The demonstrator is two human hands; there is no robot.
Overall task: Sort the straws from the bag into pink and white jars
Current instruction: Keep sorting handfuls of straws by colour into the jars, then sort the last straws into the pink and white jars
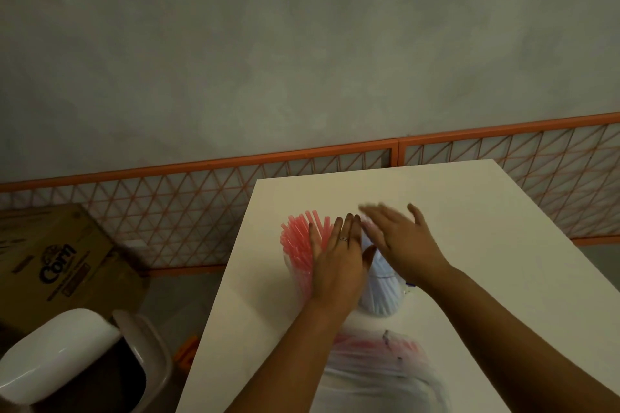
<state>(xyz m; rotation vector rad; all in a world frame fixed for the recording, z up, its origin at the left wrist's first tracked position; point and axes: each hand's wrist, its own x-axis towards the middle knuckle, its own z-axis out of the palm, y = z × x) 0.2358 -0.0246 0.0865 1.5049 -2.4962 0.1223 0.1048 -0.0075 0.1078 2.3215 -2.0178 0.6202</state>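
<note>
Two clear jars stand side by side on the white table (pixel 469 211). The left jar holds pink straws (pixel 297 238) fanning upward; the right jar holds white straws (pixel 382 288). My left hand (pixel 339 261) lies flat with straight fingers against the pink straws, between the two bundles. My right hand (pixel 399 238), blurred by motion, spreads flat over the tops of the white straws. Near the table's front edge lies a clear plastic bag (pixel 379 365) with some pink straws inside.
A white chair (pixel 67 355) stands left of the table, with a cardboard box (pixel 57 261) behind it on the floor. An orange lattice fence (pixel 201 211) runs along the grey wall beyond the table's far edge.
</note>
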